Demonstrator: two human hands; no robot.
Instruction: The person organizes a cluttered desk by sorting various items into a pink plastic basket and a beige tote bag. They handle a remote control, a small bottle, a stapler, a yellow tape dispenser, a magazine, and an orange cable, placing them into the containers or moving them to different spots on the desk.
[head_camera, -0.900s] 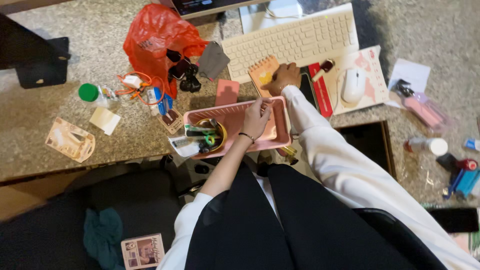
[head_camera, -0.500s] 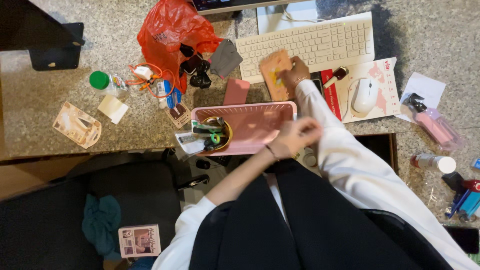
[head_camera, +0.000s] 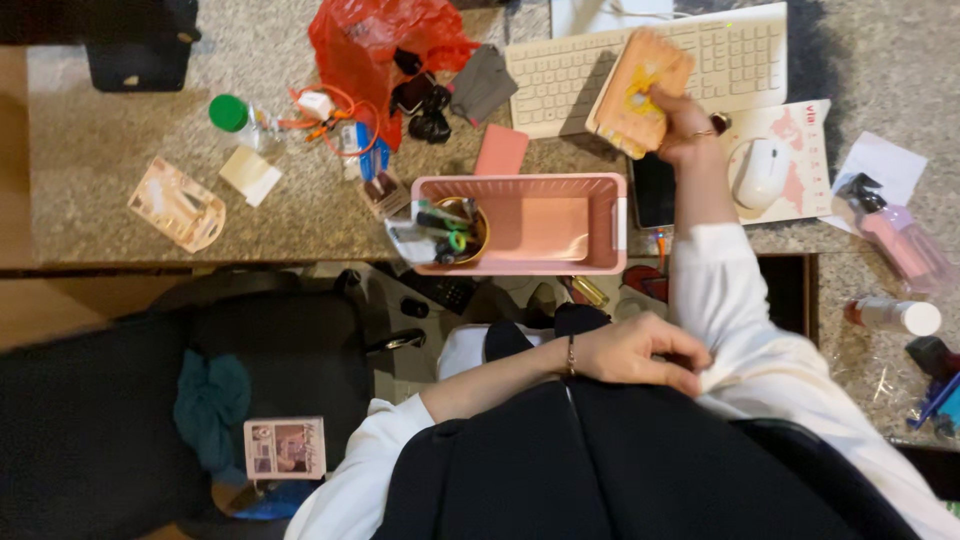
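Right hand (head_camera: 685, 125) gripped flat orange-yellow packet (head_camera: 640, 90) over white keyboard (head_camera: 640, 60); left hand (head_camera: 640, 352) loosely curled, empty, at the lap.
Step looked like pick-up; next likely needs carry to pink plastic basket (head_camera: 520, 185), just beside on the counter.

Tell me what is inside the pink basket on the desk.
The pink basket holds a small round container at its left end, with pens and small items piled on it. The rest shows a bare pink floor. What lies beneath that clutter is covered.

The right hand (head_camera: 683, 125) grips an orange packet (head_camera: 640, 90) over the keyboard (head_camera: 720, 55); the left hand (head_camera: 640, 352) rests at the lap.
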